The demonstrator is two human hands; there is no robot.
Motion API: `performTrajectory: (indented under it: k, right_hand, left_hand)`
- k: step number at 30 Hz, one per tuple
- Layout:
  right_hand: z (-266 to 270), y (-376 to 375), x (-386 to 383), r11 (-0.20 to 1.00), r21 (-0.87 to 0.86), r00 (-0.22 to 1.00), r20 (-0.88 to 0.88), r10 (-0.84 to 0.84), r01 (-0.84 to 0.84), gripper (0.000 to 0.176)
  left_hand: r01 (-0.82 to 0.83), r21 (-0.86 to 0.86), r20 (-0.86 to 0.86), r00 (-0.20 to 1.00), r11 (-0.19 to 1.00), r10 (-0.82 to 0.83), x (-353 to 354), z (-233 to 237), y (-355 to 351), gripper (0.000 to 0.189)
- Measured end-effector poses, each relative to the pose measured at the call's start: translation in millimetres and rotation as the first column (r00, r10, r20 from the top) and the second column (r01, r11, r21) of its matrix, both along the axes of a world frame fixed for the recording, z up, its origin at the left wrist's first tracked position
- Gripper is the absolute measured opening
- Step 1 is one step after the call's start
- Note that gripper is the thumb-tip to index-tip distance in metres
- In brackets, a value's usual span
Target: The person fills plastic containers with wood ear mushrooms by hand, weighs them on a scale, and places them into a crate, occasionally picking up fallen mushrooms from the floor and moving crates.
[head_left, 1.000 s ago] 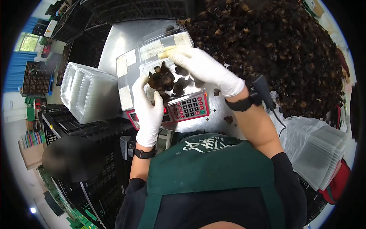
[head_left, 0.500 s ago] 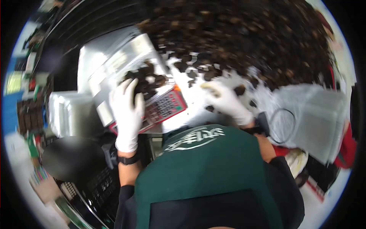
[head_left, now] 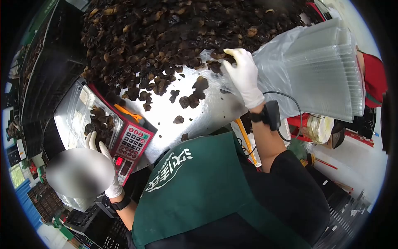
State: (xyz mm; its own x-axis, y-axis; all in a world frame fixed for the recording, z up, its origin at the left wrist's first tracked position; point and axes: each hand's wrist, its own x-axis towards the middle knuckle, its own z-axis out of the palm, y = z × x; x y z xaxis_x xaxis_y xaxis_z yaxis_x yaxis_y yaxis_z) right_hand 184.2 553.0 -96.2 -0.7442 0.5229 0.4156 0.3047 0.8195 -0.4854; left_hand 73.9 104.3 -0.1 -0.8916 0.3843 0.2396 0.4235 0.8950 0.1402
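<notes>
Fungus [head_left: 178, 37] lies heaped beyond the right hand [head_left: 245, 74], which is spread wide near the edge; more in tub [head_left: 117, 117] beside left hand [head_left: 106, 154], partly hidden, grip can't tell. Step seems reaching; next calls for a pinch.

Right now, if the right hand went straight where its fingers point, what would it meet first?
Probably the heap of dark pieces, whose near edge lies just ahead of the right hand, though depth is hard to judge here.
</notes>
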Motion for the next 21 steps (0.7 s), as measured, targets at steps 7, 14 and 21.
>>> performTrajectory:
  k: [7,14,21]
  right_hand:
    - [-16.0,8.7,-23.7,0.989,-0.149,1.0,0.007,0.006,-0.004,0.023]
    - [8.8,12.8,-3.2,0.946,-0.296,0.99,-0.072,0.12,-0.136,0.023]
    - [48.0,-15.5,29.5,0.868,-0.384,0.943,-0.026,0.331,-0.315,0.014]
  left_hand:
    - [0.008,0.009,-0.006,1.0,1.0,-0.008,-0.9,-1.5,-1.8,0.035]
    - [0.01,0.023,-0.014,1.0,1.0,-0.01,0.3,-1.9,1.3,0.034]
    - [0.036,0.001,-0.04,0.999,0.999,-0.036,-1.1,-0.8,1.0,0.033]
